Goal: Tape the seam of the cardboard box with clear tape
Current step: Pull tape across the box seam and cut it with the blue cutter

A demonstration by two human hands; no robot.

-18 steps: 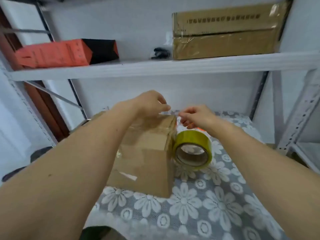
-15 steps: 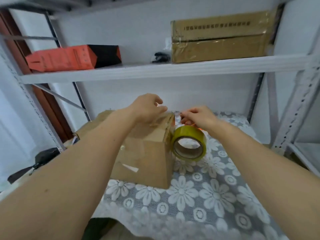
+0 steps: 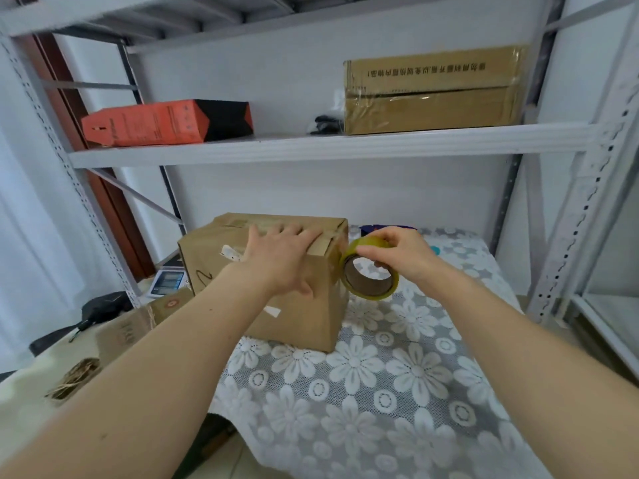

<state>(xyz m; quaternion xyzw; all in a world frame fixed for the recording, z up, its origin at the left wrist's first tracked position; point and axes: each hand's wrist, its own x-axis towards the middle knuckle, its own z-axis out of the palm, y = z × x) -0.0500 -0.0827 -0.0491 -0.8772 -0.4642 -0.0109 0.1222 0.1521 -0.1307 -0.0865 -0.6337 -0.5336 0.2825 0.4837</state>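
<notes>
Left hand [image 3: 280,257] flat on the cardboard box [image 3: 276,278] – right hand [image 3: 397,254] grips the tape roll [image 3: 370,276] beside it

Hands: two, a left hand [image 3: 280,257] and a right hand [image 3: 397,255]
Tape rolls: one, a tape roll [image 3: 371,280]
Brown boxes: two, the cardboard box [image 3: 276,305] on the cloth and a big brown box [image 3: 432,91] up on the shelf
Orange boxes: one, an orange box [image 3: 148,123]
Flower cloths: one, a flower cloth [image 3: 380,392]
Small scales: one, a little scale [image 3: 168,281]
</notes>
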